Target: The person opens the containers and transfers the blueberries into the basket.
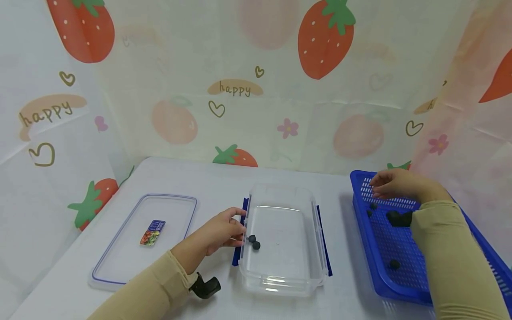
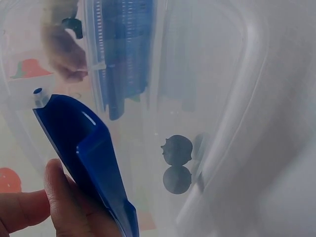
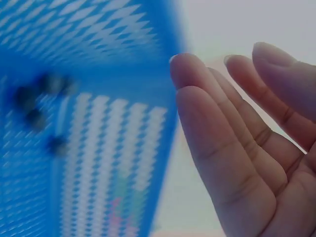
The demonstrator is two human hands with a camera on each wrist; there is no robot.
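My left hand (image 1: pixel 221 232) rests against the left side of a clear plastic box (image 1: pixel 286 262), its fingers at the rim. Up close, those fingers lie beside the box's blue side latch (image 2: pixel 91 148). Inside the box, near that wall, two blueberries (image 2: pixel 177 150) sit touching each other. Over the far end of a blue mesh basket (image 1: pixel 400 291) hovers my right hand (image 1: pixel 406 184), fingers relaxed and nothing between them. Several more dark berries (image 1: pixel 394 264) lie on the basket floor, blurred in the right wrist view.
A clear lid (image 1: pixel 116 271) with a blue seal lies at the left, bearing a small printed label (image 1: pixel 153 232). Black wrist mounts (image 1: pixel 205 286) stick out by both sleeves. A printed cloth (image 1: pixel 248 124) hangs behind the white table.
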